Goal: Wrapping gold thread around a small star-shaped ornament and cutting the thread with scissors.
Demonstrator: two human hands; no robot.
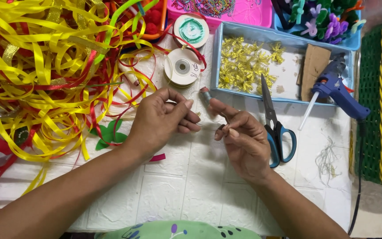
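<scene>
My left hand (162,117) and my right hand (239,137) meet over the middle of a white tabletop (177,194). Between their pinched fingertips runs a thin thread or wire (206,127), hard to make out. A grey thimble-like cap (205,96) covers my right index fingertip. Just beyond my hands lies a white spool of fine golden thread (182,67), with a second spool with a green centre (191,29) behind it.
A big tangle of yellow and red ribbons (40,75) fills the left. A light blue tray (348,66) holds small gold bows (244,66), cardboard and a blue glue gun (337,88). Blue-handled scissors (276,126) lie right of my right hand. A green and yellow basket (376,110) stands far right.
</scene>
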